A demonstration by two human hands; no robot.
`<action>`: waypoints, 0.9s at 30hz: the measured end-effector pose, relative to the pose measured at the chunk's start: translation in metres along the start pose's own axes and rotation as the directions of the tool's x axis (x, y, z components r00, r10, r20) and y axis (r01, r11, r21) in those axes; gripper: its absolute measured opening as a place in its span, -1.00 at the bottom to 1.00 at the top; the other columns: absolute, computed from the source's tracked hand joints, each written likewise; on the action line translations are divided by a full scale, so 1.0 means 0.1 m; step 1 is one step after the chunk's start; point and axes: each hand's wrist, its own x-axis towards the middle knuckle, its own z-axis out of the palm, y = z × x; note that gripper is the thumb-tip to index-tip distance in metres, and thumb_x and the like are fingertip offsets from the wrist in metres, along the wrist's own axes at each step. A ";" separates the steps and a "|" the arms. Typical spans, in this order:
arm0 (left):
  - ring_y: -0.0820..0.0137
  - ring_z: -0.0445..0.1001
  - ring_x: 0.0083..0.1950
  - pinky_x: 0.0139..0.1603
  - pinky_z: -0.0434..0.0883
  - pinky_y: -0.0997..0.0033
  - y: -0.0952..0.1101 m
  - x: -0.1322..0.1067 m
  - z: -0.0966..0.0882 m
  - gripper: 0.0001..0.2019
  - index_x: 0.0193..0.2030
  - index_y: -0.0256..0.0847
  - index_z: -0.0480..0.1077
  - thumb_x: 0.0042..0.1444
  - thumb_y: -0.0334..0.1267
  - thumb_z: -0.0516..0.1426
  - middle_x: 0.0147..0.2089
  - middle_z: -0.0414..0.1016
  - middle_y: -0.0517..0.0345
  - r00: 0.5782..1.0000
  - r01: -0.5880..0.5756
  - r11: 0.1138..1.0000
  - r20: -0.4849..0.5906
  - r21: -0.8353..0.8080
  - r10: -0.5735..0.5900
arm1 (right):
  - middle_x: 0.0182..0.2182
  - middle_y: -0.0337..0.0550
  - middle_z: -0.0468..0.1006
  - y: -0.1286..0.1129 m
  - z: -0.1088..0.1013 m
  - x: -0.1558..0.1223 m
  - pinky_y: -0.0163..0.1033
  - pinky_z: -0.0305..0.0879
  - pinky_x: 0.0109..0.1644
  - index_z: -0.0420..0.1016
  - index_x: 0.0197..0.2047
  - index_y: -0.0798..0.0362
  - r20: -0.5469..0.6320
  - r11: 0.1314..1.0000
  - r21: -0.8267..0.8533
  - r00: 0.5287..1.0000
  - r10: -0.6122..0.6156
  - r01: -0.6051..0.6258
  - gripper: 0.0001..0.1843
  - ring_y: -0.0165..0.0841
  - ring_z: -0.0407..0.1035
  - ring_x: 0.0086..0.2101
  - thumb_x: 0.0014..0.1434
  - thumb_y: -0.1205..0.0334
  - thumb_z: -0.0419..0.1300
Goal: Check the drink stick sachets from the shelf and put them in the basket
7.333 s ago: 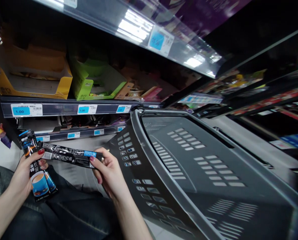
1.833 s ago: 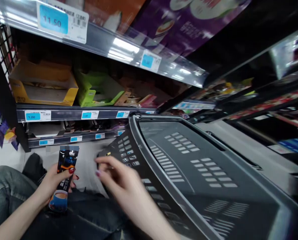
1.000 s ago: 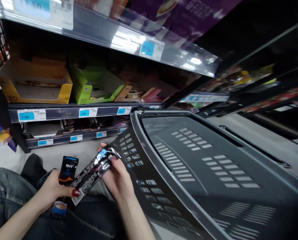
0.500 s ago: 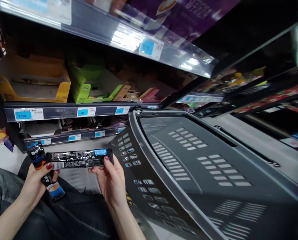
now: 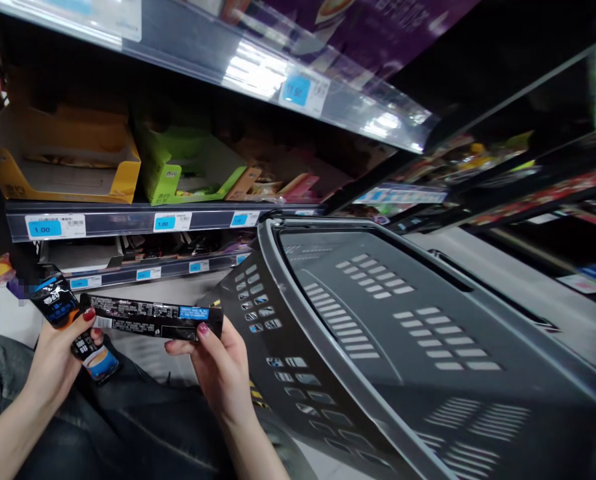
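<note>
My left hand (image 5: 61, 360) is closed around a long black-and-blue stick packet (image 5: 57, 303), which slants across the palm; its lower end shows below the fingers. A second long black stick packet (image 5: 143, 317) lies nearly level between my hands, its back turned up with small print, a barcode and a blue patch. The left thumb presses on its left end. With thumb and fingers, my right hand (image 5: 221, 367) pinches its right end. Both packets are above my lap, in front of the low shelves.
A large grey shopping basket (image 5: 298, 313) stands close on the right, its rim near my right hand. Ahead, a shelf holds a yellow display box (image 5: 63, 187), a green box (image 5: 193, 190) and a pinkish box (image 5: 298, 190). An upper shelf edge (image 5: 203, 67) juts out overhead.
Both hands have shifted slightly left. The level packet now tilts a little, its left end higher, and the slanting packet has moved left and up with my left hand.
</note>
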 end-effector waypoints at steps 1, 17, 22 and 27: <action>0.51 0.32 -0.59 -0.60 0.38 0.53 0.00 0.00 0.00 -0.74 -0.42 -0.27 0.41 -0.25 -0.33 0.37 -0.56 0.36 0.25 1.000 0.002 1.000 -0.003 0.002 -0.002 | -0.50 -0.22 0.56 0.00 0.00 0.00 -0.28 0.44 -0.41 0.44 -0.30 0.06 0.000 1.000 -0.014 1.000 -0.001 0.001 -0.79 -0.35 0.48 -0.56 0.08 0.10 0.26; 0.54 0.30 -0.60 -0.62 0.38 0.58 0.00 0.04 0.01 -0.80 -0.47 -0.31 0.42 -0.22 -0.38 0.35 -0.60 0.36 0.24 0.996 0.077 0.996 -0.043 -0.040 -0.078 | -0.65 -0.26 0.49 -0.03 -0.02 -0.02 -0.26 0.29 -0.45 0.38 -0.39 0.07 0.051 0.988 -0.154 0.999 -0.019 0.027 -0.79 -0.36 0.38 -0.64 0.12 0.10 0.21; 0.53 0.31 -0.61 -0.63 0.36 0.58 0.02 0.02 0.01 -0.80 -0.46 -0.30 0.41 -0.21 -0.36 0.35 -0.61 0.34 0.25 0.997 0.066 0.997 -0.031 -0.028 -0.067 | -0.66 -0.27 0.49 -0.05 -0.03 -0.03 -0.24 0.30 -0.42 0.38 -0.39 0.06 0.071 0.987 -0.158 0.997 -0.020 0.031 -0.79 -0.35 0.36 -0.65 0.13 0.09 0.20; 0.54 0.31 -0.61 -0.63 0.36 0.57 0.01 0.02 0.02 -0.78 -0.45 -0.29 0.41 -0.23 -0.37 0.36 -0.59 0.35 0.25 0.998 0.056 0.997 -0.036 -0.052 -0.058 | -0.64 -0.28 0.50 -0.06 -0.03 -0.03 -0.27 0.30 -0.41 0.39 -0.39 0.05 0.092 0.990 -0.136 0.995 -0.025 0.037 -0.84 -0.38 0.37 -0.63 0.16 0.15 0.19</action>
